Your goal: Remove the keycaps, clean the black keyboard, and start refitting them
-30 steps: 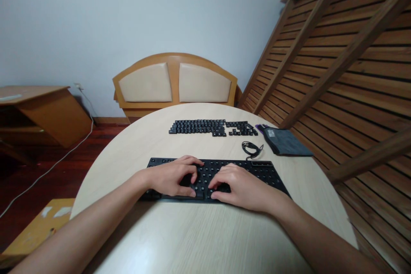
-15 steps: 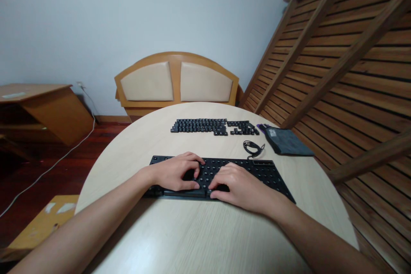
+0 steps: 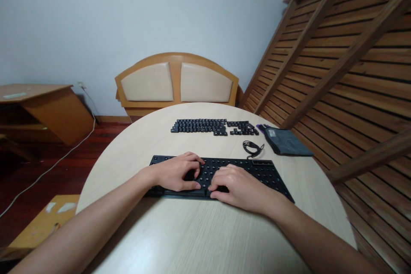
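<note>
A black keyboard [image 3: 266, 177] lies flat on the table, most of its key positions bare, with small switches showing. My left hand [image 3: 178, 173] rests across its left half, fingers apart and bent, thumb by the long space bar [image 3: 183, 192] at the front edge. My right hand [image 3: 233, 184] is just right of the space bar, thumb and fingertips drawn together over the front row. A small dark keycap seems to be between them, mostly hidden. Behind the keyboard, removed keycaps [image 3: 199, 125] lie in rows, with a smaller group of keycaps [image 3: 244, 127] to the right.
The keyboard's coiled black cable [image 3: 252, 149] lies behind it. A dark grey pouch [image 3: 290, 141] sits near the right edge of the round table [image 3: 192, 239]. A slatted wooden frame [image 3: 346, 72] leans on the right; a headboard [image 3: 175, 78] stands behind.
Both hands keep nearly the same places on the keyboard. The view has shifted very slightly; the keyboard and keycaps stay put.
</note>
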Demonstrator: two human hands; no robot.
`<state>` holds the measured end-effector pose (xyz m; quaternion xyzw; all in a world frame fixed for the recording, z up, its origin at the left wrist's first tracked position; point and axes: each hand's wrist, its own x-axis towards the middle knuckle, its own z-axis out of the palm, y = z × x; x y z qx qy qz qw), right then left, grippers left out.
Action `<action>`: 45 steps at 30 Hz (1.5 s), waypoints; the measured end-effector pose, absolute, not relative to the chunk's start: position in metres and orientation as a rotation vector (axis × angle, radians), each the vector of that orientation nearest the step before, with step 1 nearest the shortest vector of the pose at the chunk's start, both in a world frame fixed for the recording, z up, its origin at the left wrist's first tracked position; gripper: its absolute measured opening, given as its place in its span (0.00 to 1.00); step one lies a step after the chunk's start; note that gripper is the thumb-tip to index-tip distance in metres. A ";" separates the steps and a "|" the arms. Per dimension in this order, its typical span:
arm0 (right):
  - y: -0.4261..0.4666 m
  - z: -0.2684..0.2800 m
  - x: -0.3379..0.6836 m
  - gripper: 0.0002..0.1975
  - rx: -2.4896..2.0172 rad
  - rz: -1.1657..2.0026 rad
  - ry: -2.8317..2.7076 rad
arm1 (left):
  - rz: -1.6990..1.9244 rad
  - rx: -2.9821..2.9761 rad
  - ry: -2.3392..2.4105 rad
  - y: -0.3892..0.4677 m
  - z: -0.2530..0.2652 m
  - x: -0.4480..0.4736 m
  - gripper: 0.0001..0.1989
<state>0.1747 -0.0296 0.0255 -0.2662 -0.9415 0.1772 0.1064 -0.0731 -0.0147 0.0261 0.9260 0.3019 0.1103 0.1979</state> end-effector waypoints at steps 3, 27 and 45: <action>-0.031 0.026 0.174 0.03 -0.777 0.513 -2.782 | 0.324 2.618 0.898 -0.019 0.025 -0.067 0.13; -0.034 0.021 0.173 0.06 -0.826 0.403 -2.809 | 0.295 2.761 0.985 -0.029 0.022 -0.054 0.19; 0.101 0.016 0.174 0.11 -1.301 -0.337 -2.626 | 0.289 2.762 1.008 -0.028 0.020 -0.054 0.21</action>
